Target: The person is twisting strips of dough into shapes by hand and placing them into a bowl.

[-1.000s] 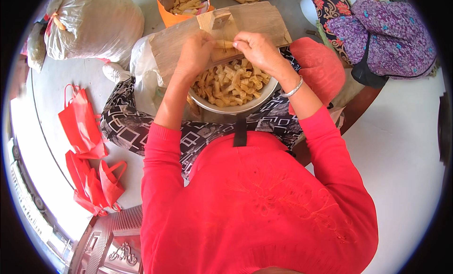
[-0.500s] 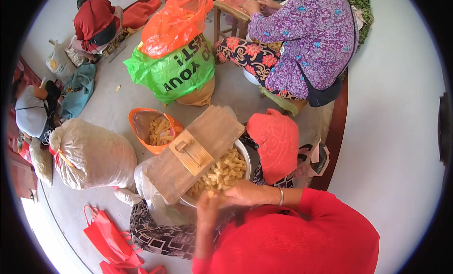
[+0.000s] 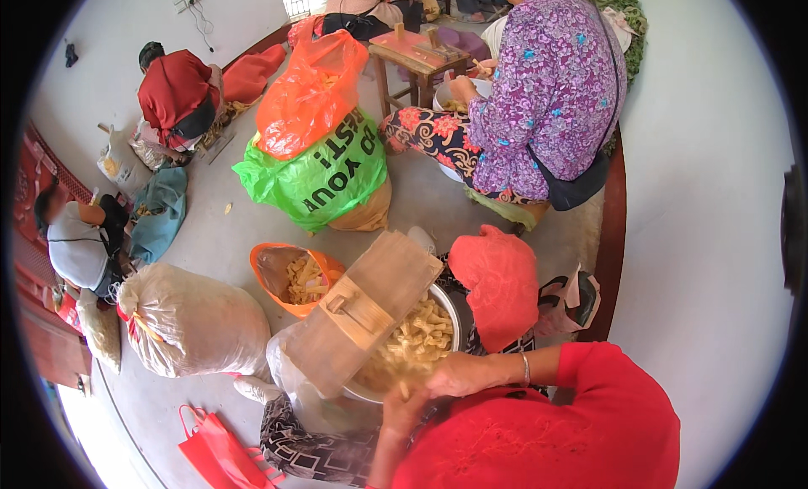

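Observation:
My left hand [image 3: 402,411] is closed, with a small pale-yellow folded piece [image 3: 405,390] sticking up at its fingertips. Against it, my right hand [image 3: 461,374] has its fingers curled together. What lies between them is hidden and blurred. Both hands are at the near rim of a metal basin [image 3: 455,325] full of similar pale-yellow pieces [image 3: 418,331]. Across the basin and my lap lies a wooden board [image 3: 404,268] with a lighter plate and a small wooden loop or peg [image 3: 343,303] fixed on it. Neither hand touches the board.
An orange bag [image 3: 263,260] of yellow pieces stands beyond the board. Left of it sits a stuffed sack [image 3: 198,321]. Red bags [image 3: 220,455] lie at lower left, a red cloth [image 3: 497,287] at right. Farther off are green and orange bags [image 3: 316,173] and several seated co-workers [image 3: 547,93].
The view has shifted, so the surroundings sit lower and farther right. My hands remain together at the basin's near rim, and the piece now shows upright at the left fingertips.

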A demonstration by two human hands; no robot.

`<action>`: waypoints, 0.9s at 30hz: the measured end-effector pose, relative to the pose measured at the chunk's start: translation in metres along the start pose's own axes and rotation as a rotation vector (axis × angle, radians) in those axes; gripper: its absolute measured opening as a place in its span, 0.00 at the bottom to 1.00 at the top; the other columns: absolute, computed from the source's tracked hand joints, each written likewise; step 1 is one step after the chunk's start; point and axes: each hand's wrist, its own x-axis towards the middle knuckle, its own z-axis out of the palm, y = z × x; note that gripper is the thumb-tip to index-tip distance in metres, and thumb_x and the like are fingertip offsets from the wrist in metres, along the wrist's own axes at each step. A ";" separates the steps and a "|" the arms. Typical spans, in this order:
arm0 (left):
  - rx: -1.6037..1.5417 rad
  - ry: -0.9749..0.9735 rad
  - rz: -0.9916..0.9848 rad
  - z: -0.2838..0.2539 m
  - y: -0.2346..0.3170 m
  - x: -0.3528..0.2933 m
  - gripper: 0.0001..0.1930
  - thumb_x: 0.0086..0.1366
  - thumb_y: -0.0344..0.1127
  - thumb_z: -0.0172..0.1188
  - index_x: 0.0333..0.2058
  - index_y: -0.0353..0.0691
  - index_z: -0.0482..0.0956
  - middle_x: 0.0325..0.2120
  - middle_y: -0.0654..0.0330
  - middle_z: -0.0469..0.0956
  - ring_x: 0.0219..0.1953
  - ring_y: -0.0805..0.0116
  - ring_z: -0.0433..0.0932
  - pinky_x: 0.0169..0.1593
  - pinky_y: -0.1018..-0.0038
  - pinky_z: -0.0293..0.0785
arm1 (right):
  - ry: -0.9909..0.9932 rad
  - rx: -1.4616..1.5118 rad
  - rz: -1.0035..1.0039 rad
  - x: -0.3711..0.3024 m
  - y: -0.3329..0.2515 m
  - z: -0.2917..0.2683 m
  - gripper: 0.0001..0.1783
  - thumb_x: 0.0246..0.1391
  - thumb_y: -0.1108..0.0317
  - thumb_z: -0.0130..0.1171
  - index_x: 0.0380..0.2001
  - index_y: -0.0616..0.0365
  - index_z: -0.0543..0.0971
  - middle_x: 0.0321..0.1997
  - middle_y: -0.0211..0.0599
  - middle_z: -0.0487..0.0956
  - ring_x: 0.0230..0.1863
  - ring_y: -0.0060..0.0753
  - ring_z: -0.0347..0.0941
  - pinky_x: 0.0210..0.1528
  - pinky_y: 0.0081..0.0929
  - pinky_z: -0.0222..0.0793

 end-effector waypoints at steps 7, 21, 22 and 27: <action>-0.097 -0.023 0.062 0.001 -0.004 -0.005 0.04 0.60 0.29 0.63 0.32 0.41 0.76 0.17 0.69 0.71 0.14 0.82 0.64 0.16 0.83 0.57 | -0.096 0.070 -0.006 -0.003 0.002 0.003 0.09 0.58 0.62 0.52 0.32 0.54 0.77 0.25 0.43 0.77 0.27 0.49 0.76 0.27 0.41 0.70; 0.109 -0.149 -0.299 -0.009 -0.033 0.024 0.12 0.63 0.34 0.57 0.45 0.40 0.77 0.22 0.60 0.75 0.19 0.78 0.70 0.22 0.81 0.63 | 0.304 -0.290 -0.050 0.020 0.029 0.012 0.17 0.53 0.60 0.60 0.44 0.55 0.79 0.34 0.37 0.79 0.36 0.44 0.76 0.35 0.39 0.70; 0.343 -0.083 0.132 -0.003 -0.044 0.038 0.10 0.63 0.34 0.58 0.42 0.41 0.77 0.21 0.60 0.75 0.18 0.78 0.69 0.21 0.81 0.62 | 0.281 -0.244 -0.089 0.020 0.022 0.016 0.13 0.52 0.59 0.60 0.38 0.53 0.79 0.33 0.36 0.79 0.35 0.42 0.76 0.33 0.38 0.69; 0.034 -0.091 0.190 0.016 -0.059 0.048 0.09 0.60 0.27 0.56 0.41 0.41 0.76 0.27 0.59 0.77 0.21 0.74 0.73 0.21 0.79 0.65 | 0.080 -0.352 -0.049 0.003 0.048 0.049 0.15 0.54 0.55 0.58 0.37 0.54 0.77 0.34 0.40 0.75 0.33 0.46 0.72 0.35 0.39 0.67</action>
